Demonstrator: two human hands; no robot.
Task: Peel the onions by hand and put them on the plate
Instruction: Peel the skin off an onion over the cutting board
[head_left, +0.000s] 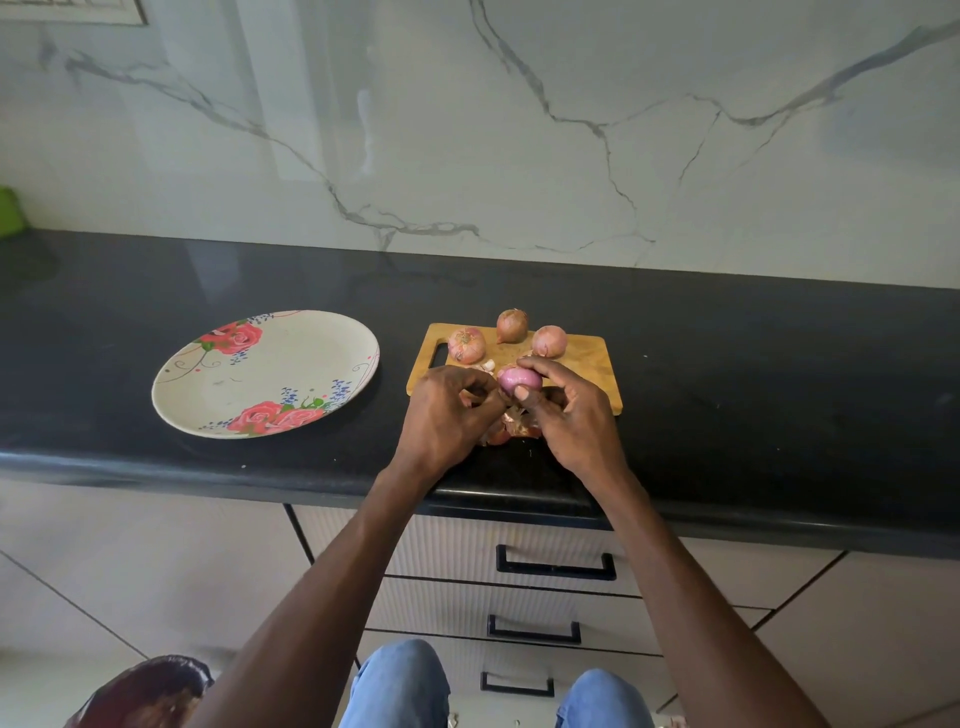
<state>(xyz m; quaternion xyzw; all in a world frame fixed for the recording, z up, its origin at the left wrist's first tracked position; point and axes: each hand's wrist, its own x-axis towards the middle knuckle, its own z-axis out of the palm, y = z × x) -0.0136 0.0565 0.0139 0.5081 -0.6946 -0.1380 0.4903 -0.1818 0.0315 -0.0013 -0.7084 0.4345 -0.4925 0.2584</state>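
Observation:
A partly peeled purple onion (517, 381) is held over the near edge of a wooden cutting board (587, 364). My right hand (569, 415) grips it, fingers over the top and thumb below. My left hand (447, 410) has its fingers curled at the onion's left side, pinching at the skin. Three unpeeled onions lie at the back of the board: one on the left (466, 344), one in the middle (511, 326), one on the right (549, 341). Loose peels (511, 428) lie under my hands. The floral plate (218, 384) stands to the left with nothing on it.
Everything sits on a black countertop (779, 374) against a marble wall. Drawers with black handles (556, 564) are below the counter edge. A green object (10, 210) is at the far left, and a dark bag (150, 691) lies on the floor at the lower left.

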